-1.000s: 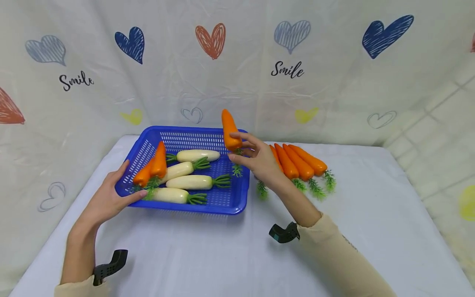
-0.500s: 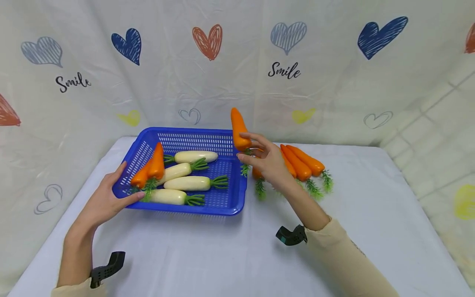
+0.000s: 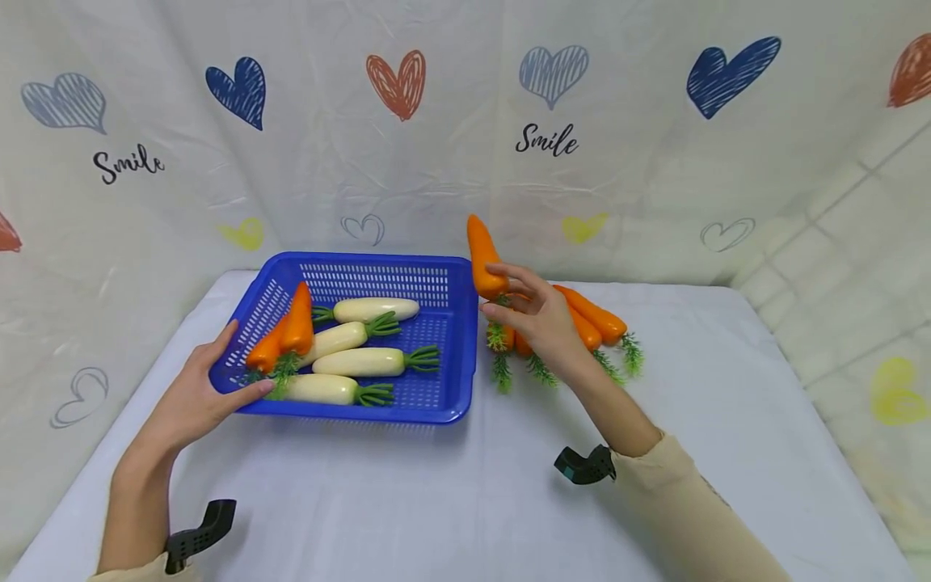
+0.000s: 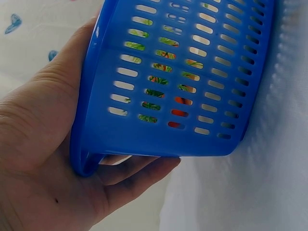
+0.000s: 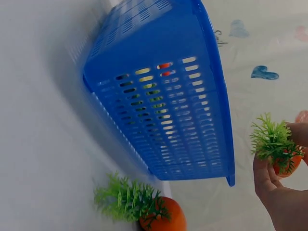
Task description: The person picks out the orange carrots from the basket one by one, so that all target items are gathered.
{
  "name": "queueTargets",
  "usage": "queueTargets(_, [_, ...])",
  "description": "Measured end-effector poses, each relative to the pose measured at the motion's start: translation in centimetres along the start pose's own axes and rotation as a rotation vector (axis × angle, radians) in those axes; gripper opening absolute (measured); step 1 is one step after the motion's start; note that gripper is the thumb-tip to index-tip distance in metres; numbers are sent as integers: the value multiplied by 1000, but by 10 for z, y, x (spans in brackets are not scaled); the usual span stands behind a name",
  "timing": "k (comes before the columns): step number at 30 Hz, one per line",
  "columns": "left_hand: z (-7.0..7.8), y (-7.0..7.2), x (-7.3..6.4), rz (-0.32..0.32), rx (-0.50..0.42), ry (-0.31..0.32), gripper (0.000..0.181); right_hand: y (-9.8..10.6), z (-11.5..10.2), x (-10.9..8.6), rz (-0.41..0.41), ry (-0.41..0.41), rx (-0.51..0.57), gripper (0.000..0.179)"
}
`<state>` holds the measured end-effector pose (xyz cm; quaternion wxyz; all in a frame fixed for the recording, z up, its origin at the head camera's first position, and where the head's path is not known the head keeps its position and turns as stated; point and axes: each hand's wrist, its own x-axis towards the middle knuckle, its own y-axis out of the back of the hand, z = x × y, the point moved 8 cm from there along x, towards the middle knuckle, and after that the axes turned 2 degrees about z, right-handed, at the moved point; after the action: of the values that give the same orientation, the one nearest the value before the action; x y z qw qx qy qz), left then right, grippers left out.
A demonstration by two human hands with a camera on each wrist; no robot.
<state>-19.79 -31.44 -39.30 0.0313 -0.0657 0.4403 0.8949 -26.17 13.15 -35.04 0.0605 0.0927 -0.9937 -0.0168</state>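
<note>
The held carrot [image 3: 486,259] is pinched between the thumb and fingertips of the right hand [image 3: 544,319], tip up and leafy end down. The hand is only partly spread, about the carrot's thickness, and the carrot is raised near the far right corner of the basket [image 3: 463,347]. The left hand [image 3: 196,400] grips the basket's left end, its thumb along the near rim and its other fingers round the outside; in the left wrist view, the rim lies between thumb and fingers.

Inside the blue slotted basket, two carrots [image 3: 296,323] lean together at the left end. Beside them lie four white radishes [image 3: 358,362], the farthest with its greens to the left, the others with greens to the right.

Right of the basket, more carrots [image 3: 592,314] lie side by side on the white surface [image 3: 407,501], leaves toward the person; the right hand hides part of them, so their number cannot be told. Beige sleeves [image 3: 691,509] cover the forearms. Behind stands a pale backdrop [image 3: 451,182] printed with hearts and "Smile".
</note>
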Motion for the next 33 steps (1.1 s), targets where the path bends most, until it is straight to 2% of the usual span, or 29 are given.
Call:
queueTargets(7, [1,-1,0,0,-4,-2,112,16,3,-7,17,-2,23,53])
queueTargets(19, [0,0,1,-4,4,4,112,42,0,-11,39,51,41,52])
queueTargets(33, [0,1,1,-8,9,16,112,78,12,-18,92,43,5,53])
